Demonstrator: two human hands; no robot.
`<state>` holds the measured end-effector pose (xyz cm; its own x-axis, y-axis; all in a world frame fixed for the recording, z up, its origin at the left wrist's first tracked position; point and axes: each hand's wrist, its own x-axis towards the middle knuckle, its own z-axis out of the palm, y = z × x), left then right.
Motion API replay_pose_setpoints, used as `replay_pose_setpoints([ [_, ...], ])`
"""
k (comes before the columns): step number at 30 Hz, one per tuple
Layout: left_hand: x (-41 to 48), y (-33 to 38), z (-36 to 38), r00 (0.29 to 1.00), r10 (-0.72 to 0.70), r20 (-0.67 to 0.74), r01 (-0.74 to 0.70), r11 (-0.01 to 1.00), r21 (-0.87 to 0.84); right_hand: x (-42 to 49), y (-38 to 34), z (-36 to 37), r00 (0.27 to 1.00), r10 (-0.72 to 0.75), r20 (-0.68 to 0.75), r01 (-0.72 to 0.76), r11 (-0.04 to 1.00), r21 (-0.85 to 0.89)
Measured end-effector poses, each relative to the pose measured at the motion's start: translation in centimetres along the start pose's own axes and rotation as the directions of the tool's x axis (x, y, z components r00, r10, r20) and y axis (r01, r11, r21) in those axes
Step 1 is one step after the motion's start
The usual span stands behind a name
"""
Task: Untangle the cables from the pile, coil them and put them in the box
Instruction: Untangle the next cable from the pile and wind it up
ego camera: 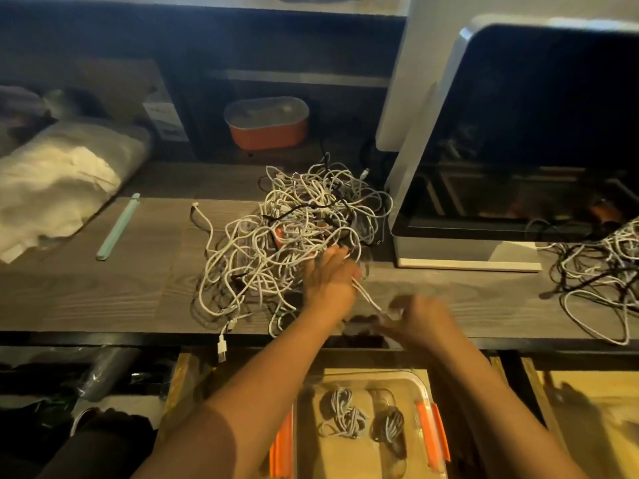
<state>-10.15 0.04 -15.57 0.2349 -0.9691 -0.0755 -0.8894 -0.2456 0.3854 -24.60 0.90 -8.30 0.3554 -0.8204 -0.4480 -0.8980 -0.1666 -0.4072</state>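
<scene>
A tangled pile of white and black cables lies in the middle of the grey wooden table. My left hand lies at the pile's near right edge, its fingers reaching into the cables. A white cable runs from under that hand to my right hand, which is blurred and pinches the cable's end just right of the pile. Below the table's front edge sits a clear box with orange clips, and two coiled cables lie inside it.
A dark glass-fronted machine stands at the right, with a second cable tangle beside it. An orange lidded container sits behind the pile. A bagged white bundle and a mint green strip lie at the left.
</scene>
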Motion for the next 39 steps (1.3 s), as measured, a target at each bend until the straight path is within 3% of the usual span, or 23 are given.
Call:
replay_pose_setpoints([
  [1, 0.0, 0.2, -0.1, 1.000, 0.014, -0.008, -0.014, 1.000, 0.010, 0.3, 0.2, 0.5, 0.998, -0.006, 0.068, 0.012, 0.995, -0.094],
  [2, 0.1, 0.2, -0.2, 1.000, 0.024, -0.007, -0.024, 1.000, 0.012, 0.4, 0.3, 0.8, 0.995, -0.042, 0.088, 0.049, 0.995, -0.083],
  [4, 0.1, 0.1, -0.2, 1.000, -0.003, 0.010, 0.003, 0.999, -0.041, 0.5, 0.4, 1.2, 0.987, -0.161, -0.014, 0.160, 0.963, 0.218],
  [5, 0.1, 0.0, -0.2, 1.000, -0.004, 0.008, 0.005, 0.997, -0.073, 0.4, 0.3, 1.1, 0.975, -0.180, -0.134, 0.219, 0.892, 0.396],
  [7, -0.3, -0.2, -0.2, 0.999, 0.035, -0.018, -0.037, 0.991, -0.130, 0.0, -0.6, 0.5, 0.948, -0.118, -0.296, 0.288, 0.715, 0.637],
  [10, -0.7, -0.1, -0.5, 0.998, 0.046, -0.045, -0.055, 0.973, -0.224, -0.2, -2.2, 0.5, 0.964, 0.025, -0.265, 0.244, 0.316, 0.917],
  [12, -0.6, 0.0, -0.7, 0.999, 0.030, -0.042, -0.039, 0.968, -0.248, -0.4, -3.1, 0.0, 0.961, 0.122, -0.247, 0.233, 0.114, 0.966],
  [13, -0.5, -0.1, -0.7, 0.998, 0.039, -0.043, -0.047, 0.974, -0.221, -0.5, -3.3, -0.1, 0.954, 0.154, -0.256, 0.248, 0.071, 0.966],
  [14, -0.3, -0.1, -0.7, 0.997, 0.055, -0.046, -0.062, 0.983, -0.174, -0.6, -3.3, -0.3, 0.946, 0.174, -0.273, 0.263, 0.079, 0.962],
  [15, -0.1, -0.1, -0.6, 0.996, 0.074, -0.040, -0.078, 0.989, -0.123, -0.7, -3.1, -0.4, 0.936, 0.182, -0.301, 0.276, 0.152, 0.949],
  [18, 0.5, -0.1, -0.7, 0.991, 0.111, 0.075, -0.113, 0.993, 0.016, -0.4, -1.9, -0.8, 0.942, 0.072, -0.326, 0.228, 0.576, 0.785],
  [20, 0.9, -0.2, -0.7, 0.989, 0.108, 0.100, -0.117, 0.990, 0.080, 0.4, -0.8, -0.3, 0.996, 0.033, -0.082, 0.008, 0.891, 0.453],
  [22, 1.1, -0.3, -0.8, 0.991, 0.112, 0.071, -0.117, 0.990, 0.080, 0.9, 0.3, 0.6, 0.986, 0.059, 0.154, -0.074, 0.993, 0.093],
  [24, 1.3, -0.5, -0.9, 0.991, 0.123, 0.051, -0.125, 0.991, 0.039, 0.8, 0.9, 1.3, 0.986, -0.047, 0.161, 0.028, 0.993, 0.116],
  [26, 1.2, -0.8, -1.0, 0.991, 0.127, 0.043, -0.126, 0.992, -0.031, 0.2, 0.9, 1.3, 0.989, -0.149, -0.020, 0.143, 0.893, 0.426],
  [28, 0.9, -0.9, -1.1, 0.989, 0.143, 0.045, -0.138, 0.985, -0.099, -0.1, 0.2, 1.0, 0.977, -0.097, -0.190, 0.202, 0.706, 0.679],
  [31, 0.6, -0.2, -1.7, 0.996, 0.070, 0.051, -0.058, 0.978, -0.200, 0.2, -1.3, 1.3, 0.975, 0.034, -0.221, 0.193, 0.368, 0.909],
  [33, 0.7, 0.3, -2.3, 0.998, 0.029, 0.060, -0.016, 0.978, -0.206, 0.0, -2.4, 1.2, 0.975, 0.092, -0.203, 0.193, 0.104, 0.976],
  [35, 0.5, 0.6, -2.6, 0.995, 0.091, 0.049, -0.083, 0.987, -0.137, -0.3, -3.0, 0.9, 0.972, 0.133, -0.192, 0.203, -0.082, 0.976],
  [36, 0.3, 0.7, -2.7, 0.989, 0.145, 0.026, -0.142, 0.986, -0.088, -0.5, -3.0, 0.8, 0.967, 0.166, -0.193, 0.209, -0.091, 0.974],
  [37, 0.2, 0.7, -2.6, 0.980, 0.198, 0.018, -0.197, 0.980, -0.041, -0.3, -2.6, 0.8, 0.955, 0.205, -0.214, 0.216, 0.010, 0.976],
  [39, 0.1, 0.8, -2.6, 0.969, 0.233, 0.086, -0.236, 0.971, 0.028, -0.3, -2.1, 0.5, 0.934, 0.207, -0.292, 0.206, 0.356, 0.911],
])
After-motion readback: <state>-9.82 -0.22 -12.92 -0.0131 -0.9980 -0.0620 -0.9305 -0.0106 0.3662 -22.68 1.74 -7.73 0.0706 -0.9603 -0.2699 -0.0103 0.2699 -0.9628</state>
